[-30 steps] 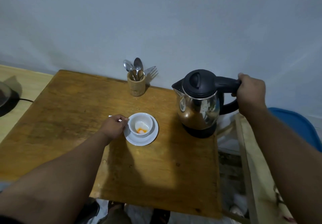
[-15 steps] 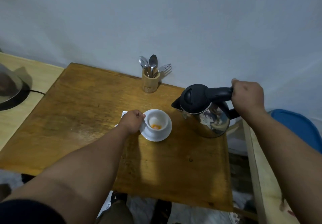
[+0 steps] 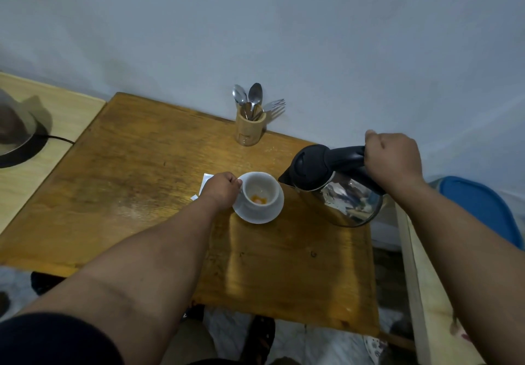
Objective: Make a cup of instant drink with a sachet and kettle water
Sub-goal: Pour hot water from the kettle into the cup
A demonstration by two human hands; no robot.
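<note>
While the kettle (image 3: 338,191) hangs tilted above the tabletop (image 3: 136,183), spout toward 9 o'clock and just beside the cup (image 3: 260,192), no water stream is visible. Right hand (image 3: 393,160): grip clamped round the black handle. Left hand (image 3: 223,190): grip closed at the cup's 9 o'clock side, approx. where its handle should be; handle itself hidden. Cup sits upright on a white saucer (image 3: 257,217) near tabletop centre, w/ orange powder at the bottom, so sachet contents judged already in. White paper edge (image 3: 205,181) shows at 10 o'clock of the left hand, poss. the emptied sachet; cannot confirm. Cutlery holder (image 3: 250,129) w/ spoons stands at 12 o'clock, by the wall.

Step in hand (judged): bringing spout to cup, pre-pour. Next move calls for spout over the cup's rim, then a slow further tilt; left hand to steady the cup. Risk: spout short of rim, water on saucer.
</note>
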